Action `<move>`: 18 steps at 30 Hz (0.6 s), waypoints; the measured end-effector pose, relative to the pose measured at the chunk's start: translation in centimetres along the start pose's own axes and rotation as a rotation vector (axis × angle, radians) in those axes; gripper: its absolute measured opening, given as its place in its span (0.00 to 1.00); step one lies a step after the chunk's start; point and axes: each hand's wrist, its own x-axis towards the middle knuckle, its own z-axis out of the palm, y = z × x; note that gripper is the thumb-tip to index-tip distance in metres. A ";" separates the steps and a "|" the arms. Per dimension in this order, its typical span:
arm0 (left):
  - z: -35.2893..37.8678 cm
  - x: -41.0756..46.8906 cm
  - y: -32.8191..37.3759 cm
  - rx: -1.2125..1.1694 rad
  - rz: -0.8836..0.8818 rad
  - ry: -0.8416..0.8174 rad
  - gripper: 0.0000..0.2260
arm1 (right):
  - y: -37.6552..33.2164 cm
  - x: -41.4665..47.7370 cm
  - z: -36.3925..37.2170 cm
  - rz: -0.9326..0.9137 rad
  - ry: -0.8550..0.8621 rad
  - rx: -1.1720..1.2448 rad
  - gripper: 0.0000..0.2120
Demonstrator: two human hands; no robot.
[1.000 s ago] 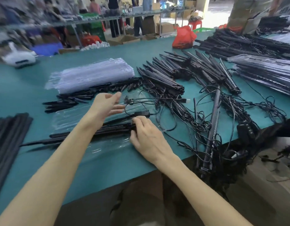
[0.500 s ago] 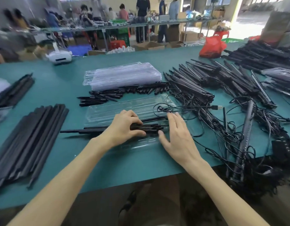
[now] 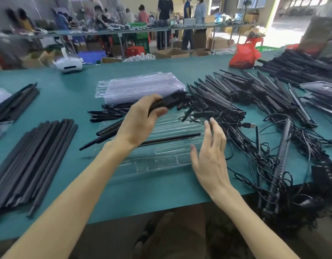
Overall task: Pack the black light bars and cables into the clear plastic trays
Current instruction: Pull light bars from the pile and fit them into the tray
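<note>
One clear tray (image 3: 161, 159) below left hand (image 3: 140, 120) — gripping black bars (image 3: 167, 102) — beside right hand (image 3: 210, 157).

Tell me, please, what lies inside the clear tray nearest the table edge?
One black light bar lies in the clear tray; the left hand, gripping more bars, hides its left part.

Bright, even daylight thruout. Strongest from the doorway (image 3: 284, 21) top right, blown out to near white w/ little detail. Shadows soft & faint on the table (image 3: 71, 101). Dull sheen on the stack of clear trays (image 3: 140, 86) and on the tray (image 3: 161, 161) up front (edges hard to trace bc of it). Motion blur on the left hand (image 3: 140, 118) and the black bars (image 3: 167, 102) in its grip; right hand (image 3: 210, 156) sharper. People (image 3: 163, 21) at the back soft, smeared. Wide-angle bend at the edges: table rim curved, far left & right stretched.
</note>
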 end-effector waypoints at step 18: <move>1.8 5.5 -0.1 -1.402 -1.001 0.379 0.18 | -0.3 -0.3 -0.6 -0.138 -0.211 0.049 0.28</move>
